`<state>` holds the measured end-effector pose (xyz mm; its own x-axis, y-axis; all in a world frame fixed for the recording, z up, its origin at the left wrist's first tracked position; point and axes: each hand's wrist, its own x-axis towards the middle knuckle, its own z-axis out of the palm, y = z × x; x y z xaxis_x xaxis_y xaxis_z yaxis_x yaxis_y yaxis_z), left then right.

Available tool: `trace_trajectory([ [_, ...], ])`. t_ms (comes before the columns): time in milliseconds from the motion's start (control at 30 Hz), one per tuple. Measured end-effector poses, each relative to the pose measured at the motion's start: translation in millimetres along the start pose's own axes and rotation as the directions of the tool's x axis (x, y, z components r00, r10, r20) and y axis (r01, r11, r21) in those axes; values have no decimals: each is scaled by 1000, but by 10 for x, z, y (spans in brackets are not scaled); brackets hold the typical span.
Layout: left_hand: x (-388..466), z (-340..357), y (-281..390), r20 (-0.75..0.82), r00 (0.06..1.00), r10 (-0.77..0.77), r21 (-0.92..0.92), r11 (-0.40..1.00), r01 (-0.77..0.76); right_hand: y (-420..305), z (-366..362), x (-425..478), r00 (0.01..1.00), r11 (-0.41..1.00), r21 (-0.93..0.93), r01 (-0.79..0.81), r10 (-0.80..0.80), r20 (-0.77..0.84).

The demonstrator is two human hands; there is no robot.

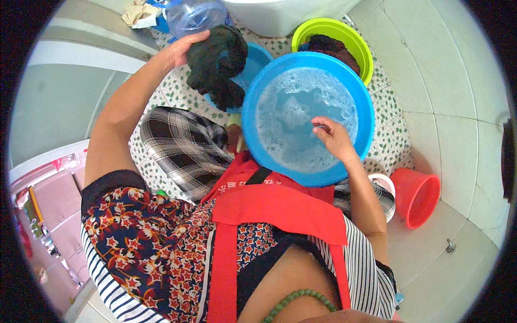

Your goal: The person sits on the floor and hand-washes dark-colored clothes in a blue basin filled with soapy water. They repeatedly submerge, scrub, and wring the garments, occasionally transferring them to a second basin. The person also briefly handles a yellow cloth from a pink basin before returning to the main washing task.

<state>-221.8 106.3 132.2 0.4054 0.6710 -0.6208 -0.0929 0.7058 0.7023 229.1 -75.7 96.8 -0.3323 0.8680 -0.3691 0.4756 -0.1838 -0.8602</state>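
My left hand (181,49) grips a bunched dark cloth (218,56) at the upper left, held up over a smaller blue basin (260,56). The cloth hangs down and hides much of that basin. My right hand (333,139) is over the large blue basin (309,179), above sudsy water (301,109). Its fingers are loosely curled and apart, with nothing between them. The big basin stands right before me, against my red apron (278,202).
Behind the large basin is a lime-green basin (301,30) with dark clothes (335,46). A red bucket (418,198) lies tilted at right by the tiled wall (456,145). A clear plastic container (198,16) is at upper left. The floor has green-spotted tiles (389,141).
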Motion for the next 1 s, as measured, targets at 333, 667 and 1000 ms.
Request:
trace_trajectory([
  [333, -1429, 555, 974, 217, 837, 502, -20, 860, -510, 217, 3, -23, 992, 990, 77, 122, -124, 15],
  [667, -2298, 2513, 1770, 220, 410, 885, 104, 397, -912, -248, -160, 95, 902, 926, 228, 301, -199, -384],
  [1000, -1715, 2959, 1483, 452, 487, 748, -14, 552, -834, -472, 53, 430, 875, 897, 263, 356, -222, -430],
])
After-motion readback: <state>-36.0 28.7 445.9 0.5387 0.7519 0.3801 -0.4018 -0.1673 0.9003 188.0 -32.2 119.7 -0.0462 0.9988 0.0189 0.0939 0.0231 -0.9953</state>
